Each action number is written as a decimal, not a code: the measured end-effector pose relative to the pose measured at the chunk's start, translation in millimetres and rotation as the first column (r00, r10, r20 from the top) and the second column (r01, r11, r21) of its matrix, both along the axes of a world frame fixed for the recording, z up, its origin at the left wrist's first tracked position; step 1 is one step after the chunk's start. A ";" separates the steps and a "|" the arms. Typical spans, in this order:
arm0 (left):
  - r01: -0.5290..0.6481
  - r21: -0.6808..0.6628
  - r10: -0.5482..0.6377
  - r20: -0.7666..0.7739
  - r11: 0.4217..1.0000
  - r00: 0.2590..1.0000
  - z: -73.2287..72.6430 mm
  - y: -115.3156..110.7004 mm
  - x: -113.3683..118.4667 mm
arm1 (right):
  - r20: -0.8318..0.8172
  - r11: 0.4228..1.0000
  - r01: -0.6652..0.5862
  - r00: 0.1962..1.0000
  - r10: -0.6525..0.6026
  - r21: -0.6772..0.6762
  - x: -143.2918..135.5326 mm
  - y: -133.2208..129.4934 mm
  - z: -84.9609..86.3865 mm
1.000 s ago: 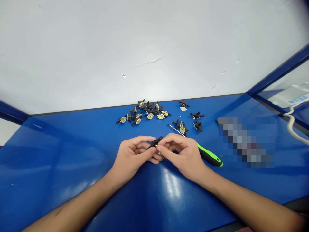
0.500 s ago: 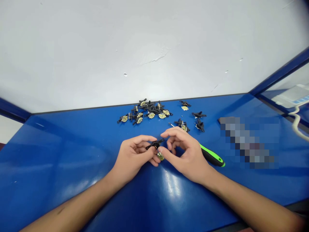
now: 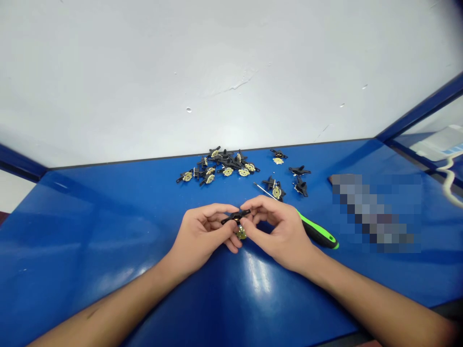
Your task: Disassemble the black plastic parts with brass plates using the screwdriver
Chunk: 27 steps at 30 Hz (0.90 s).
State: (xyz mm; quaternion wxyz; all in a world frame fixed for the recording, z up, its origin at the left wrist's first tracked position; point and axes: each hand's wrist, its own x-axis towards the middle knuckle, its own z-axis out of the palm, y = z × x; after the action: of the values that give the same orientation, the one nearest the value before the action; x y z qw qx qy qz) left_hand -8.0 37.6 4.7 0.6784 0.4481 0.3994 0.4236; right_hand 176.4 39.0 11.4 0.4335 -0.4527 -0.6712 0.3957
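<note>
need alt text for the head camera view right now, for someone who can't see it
Two bare hands, left and right, hold a small black part above a blue table, with similar parts and a green-and-black screwdriver beyond.

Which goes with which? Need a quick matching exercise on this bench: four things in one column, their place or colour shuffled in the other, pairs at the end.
1. Screwdriver
2. Part nearest the camera
3. Largest cluster of parts
4. Cable

A. At the fingertips of the left hand and right hand
B. White, at the view's right edge
C. Green-and-black handle
D. Near the wall

Pairs: 1-C, 2-A, 3-D, 4-B
</note>
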 end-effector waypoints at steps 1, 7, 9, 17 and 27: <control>0.003 -0.002 -0.003 -0.001 1.000 1.000 0.5 -0.2 0.2 | -0.002 1.000 0.001 1.000 -0.001 -0.001 -0.1 0.0 0.3; 0.031 -0.006 -0.031 -0.013 1.000 0.999 2.2 1.0 0.4 | 0.021 1.000 -0.013 1.000 0.012 0.027 0.7 -0.2 0.1; 0.052 -0.007 -0.052 -0.003 0.999 0.999 1.5 1.9 0.0 | 0.053 0.997 -0.018 0.999 0.014 0.069 1.3 -1.0 0.9; 0.131 -0.022 -0.131 0.020 0.991 0.991 1.6 2.5 -1.2 | 0.194 0.969 -0.069 0.981 0.022 0.237 5.6 -4.6 6.6; 0.177 -0.008 -0.177 -0.024 0.984 0.984 1.1 1.3 -2.5 | 0.230 0.980 -0.060 0.973 0.016 0.187 4.2 -5.0 7.5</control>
State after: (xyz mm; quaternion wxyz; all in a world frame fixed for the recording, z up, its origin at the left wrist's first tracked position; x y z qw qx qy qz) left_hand -10.5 38.9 5.7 0.7099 0.4848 0.3675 0.3550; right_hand 180.6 34.0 18.9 0.3880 -0.4378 -0.7602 0.2826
